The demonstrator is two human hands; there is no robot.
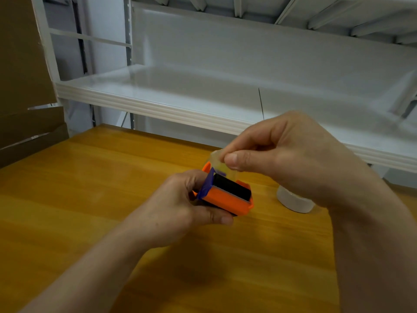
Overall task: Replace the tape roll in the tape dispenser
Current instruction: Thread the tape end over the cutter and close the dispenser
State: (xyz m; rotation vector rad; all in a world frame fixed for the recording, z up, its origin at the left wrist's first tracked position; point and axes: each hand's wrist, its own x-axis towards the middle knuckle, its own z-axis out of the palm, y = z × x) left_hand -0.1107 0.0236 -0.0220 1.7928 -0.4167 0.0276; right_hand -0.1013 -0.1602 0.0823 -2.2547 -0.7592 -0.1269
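An orange tape dispenser (228, 201) with a black roller and a blue flap is held above the wooden table (90, 188). My left hand (180, 206) grips it from the left and below. My right hand (286, 157) is above it, thumb and forefinger pinching the free end of a clear tape strip (217, 159) that runs down into the dispenser. A whitish tape roll (293, 201) lies on the table behind my right wrist, partly hidden by it.
White metal shelving (158, 105) runs along the far edge of the table. Brown cardboard boxes (24, 86) stand at the left. The table's front and left areas show bare wood.
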